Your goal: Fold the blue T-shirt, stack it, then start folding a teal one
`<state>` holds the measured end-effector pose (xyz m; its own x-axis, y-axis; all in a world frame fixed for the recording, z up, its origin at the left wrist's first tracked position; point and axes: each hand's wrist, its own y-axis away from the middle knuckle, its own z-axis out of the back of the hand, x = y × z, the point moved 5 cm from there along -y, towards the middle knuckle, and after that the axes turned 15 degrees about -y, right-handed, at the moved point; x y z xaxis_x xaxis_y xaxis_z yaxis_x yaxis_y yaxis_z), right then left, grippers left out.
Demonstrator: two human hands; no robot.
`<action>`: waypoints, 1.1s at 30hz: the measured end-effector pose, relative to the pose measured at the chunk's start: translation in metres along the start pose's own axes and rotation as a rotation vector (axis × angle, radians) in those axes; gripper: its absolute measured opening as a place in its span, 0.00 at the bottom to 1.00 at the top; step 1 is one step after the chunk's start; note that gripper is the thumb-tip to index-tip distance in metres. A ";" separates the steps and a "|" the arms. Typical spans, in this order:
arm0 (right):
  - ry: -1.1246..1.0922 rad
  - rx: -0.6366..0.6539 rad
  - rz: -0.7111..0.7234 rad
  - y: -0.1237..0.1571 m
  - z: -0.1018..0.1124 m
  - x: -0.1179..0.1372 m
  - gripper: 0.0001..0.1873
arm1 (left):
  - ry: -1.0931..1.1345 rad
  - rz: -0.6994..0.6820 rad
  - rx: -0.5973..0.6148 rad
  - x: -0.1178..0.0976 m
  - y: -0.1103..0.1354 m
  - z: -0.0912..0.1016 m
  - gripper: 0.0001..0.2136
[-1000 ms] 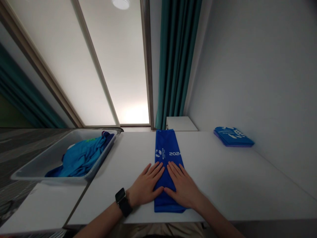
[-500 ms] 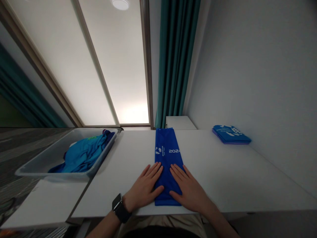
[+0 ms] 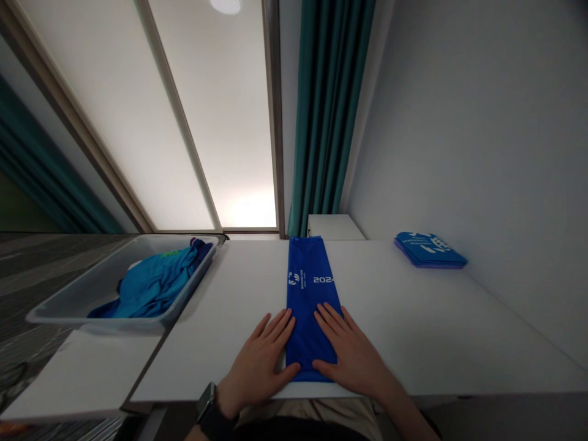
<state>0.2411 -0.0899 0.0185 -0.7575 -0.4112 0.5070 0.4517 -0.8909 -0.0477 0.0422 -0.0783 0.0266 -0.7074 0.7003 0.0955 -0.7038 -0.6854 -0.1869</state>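
A blue garment (image 3: 309, 294) folded into a long narrow strip lies lengthwise on the white table (image 3: 413, 324), with white print and "2024" near its middle. My left hand (image 3: 260, 361) lies flat with fingers stretched out at the strip's near left edge, thumb resting on the cloth. My right hand (image 3: 351, 352) rests flat on the near right part of the strip, fingers apart. A dark watch (image 3: 209, 413) sits on my left wrist.
A grey tray (image 3: 68, 303) with crumpled blue and teal clothes (image 3: 156, 285) stands at the left on a lower surface. A stack of folded blue garments (image 3: 429, 249) lies at the far right by the wall. Teal curtain and a small white cabinet (image 3: 333, 226) stand behind.
Both hands have slid back toward me along the strip and slightly outward; the left hand now lies mostly off the cloth at its left edge.
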 end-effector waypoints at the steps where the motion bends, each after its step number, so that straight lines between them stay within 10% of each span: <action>1: 0.001 -0.005 -0.001 0.001 0.001 0.000 0.45 | -0.001 0.001 -0.008 0.001 0.001 0.001 0.36; 19: -0.410 -0.246 -0.112 0.002 0.029 -0.022 0.29 | 0.054 0.111 -0.106 0.014 -0.007 0.012 0.28; 26: -0.131 -0.070 -0.012 -0.012 0.017 -0.021 0.32 | 0.056 -0.053 -0.052 -0.019 -0.066 0.012 0.28; 33: 0.033 -0.015 0.010 0.000 0.011 -0.019 0.41 | 0.030 -0.094 0.035 -0.025 -0.067 -0.009 0.31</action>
<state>0.2607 -0.0798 0.0181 -0.7683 -0.4259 0.4779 0.4522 -0.8895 -0.0658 0.1077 -0.0486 0.0276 -0.6361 0.7673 0.0818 -0.7693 -0.6223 -0.1446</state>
